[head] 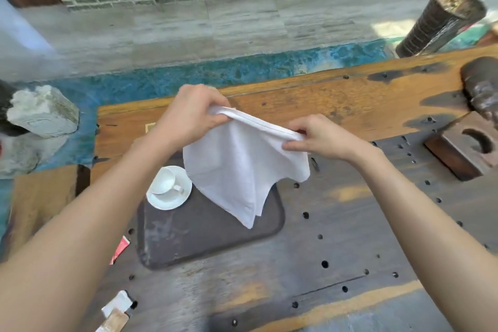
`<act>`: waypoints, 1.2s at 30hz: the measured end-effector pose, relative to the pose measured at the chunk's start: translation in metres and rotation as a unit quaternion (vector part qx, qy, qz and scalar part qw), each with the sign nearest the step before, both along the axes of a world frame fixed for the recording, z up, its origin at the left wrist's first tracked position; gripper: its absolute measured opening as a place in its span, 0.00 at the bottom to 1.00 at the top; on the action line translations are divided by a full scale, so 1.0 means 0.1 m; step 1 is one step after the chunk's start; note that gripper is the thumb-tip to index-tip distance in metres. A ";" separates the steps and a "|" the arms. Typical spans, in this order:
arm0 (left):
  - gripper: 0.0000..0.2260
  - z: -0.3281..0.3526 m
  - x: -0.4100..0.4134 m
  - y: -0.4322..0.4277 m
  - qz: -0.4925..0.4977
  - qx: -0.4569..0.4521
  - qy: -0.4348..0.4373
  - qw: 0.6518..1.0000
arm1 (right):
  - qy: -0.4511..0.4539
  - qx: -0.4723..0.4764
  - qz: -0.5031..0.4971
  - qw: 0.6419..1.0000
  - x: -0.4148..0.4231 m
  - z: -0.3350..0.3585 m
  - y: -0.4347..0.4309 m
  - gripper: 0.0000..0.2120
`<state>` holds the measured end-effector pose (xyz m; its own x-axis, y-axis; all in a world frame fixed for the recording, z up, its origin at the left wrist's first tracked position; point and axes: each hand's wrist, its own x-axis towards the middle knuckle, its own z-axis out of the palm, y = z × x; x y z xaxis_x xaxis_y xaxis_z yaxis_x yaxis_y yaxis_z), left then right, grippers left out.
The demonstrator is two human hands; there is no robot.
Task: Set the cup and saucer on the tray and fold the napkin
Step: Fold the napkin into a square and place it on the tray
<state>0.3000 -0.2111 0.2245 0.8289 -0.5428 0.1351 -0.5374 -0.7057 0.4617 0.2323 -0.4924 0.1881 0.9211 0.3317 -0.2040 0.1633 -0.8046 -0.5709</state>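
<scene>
A white napkin [239, 167] hangs in the air above the tray, folded over along its top edge, its lower corner pointing down. My left hand [188, 113] pinches the top left end of that edge and my right hand [320, 137] pinches the top right end. Below lies a dark brown tray [204, 234] on the wooden table. A white cup [164, 182] lies tilted on its white saucer [168, 203], which sits at the tray's far left corner. The napkin hides part of the tray's far side.
The wooden table [350, 237] has several round holes. A wooden block with a cut-out [463, 148] stands at the right, a dark cylinder [439, 21] behind it. A grey stone [43, 110] sits at the left. A red packet [121, 248] lies beside the tray.
</scene>
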 end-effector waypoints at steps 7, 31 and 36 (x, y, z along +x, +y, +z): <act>0.08 0.23 0.10 0.39 0.080 0.072 -0.021 0.994 | -0.076 -0.082 -0.102 0.989 -0.01 0.05 -0.38 0.19; 0.01 0.02 -0.24 0.52 0.053 0.052 0.132 0.988 | -0.028 0.016 -0.191 0.981 -0.24 0.35 -1.28 0.05; 0.03 -0.33 -0.40 0.42 -0.003 0.118 0.294 0.948 | 0.113 0.057 -0.170 0.977 -0.53 -0.10 -1.37 0.03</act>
<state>0.2597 -0.1695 0.1914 0.7199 -0.5055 -0.4756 -0.2405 -0.8245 0.5123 0.1788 -0.6294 0.1778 0.9177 0.0463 -0.3946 -0.2435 -0.7192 -0.6507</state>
